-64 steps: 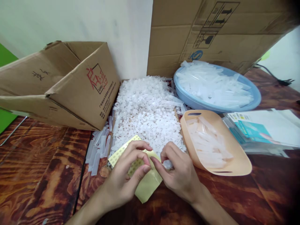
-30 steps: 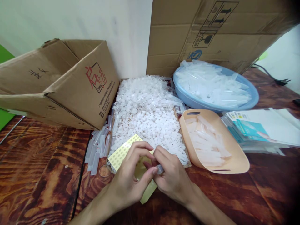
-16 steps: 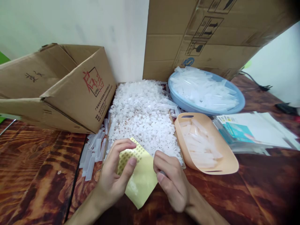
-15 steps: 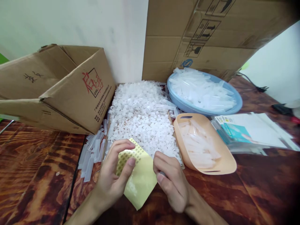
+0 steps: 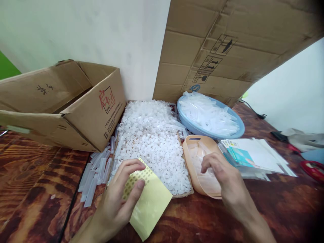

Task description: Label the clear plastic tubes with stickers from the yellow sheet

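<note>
Sheet (image 5: 155, 202), corner toward wearer, long axis unclear; left fingers (image 5: 135, 194) parted, right fingers (image 5: 214, 163) loose over tray (image 5: 189, 167).

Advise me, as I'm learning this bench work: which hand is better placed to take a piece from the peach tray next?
Probably the right hand: it is at the peach tray, while the left hand is farther away, at the dotted yellow sheet.
</note>
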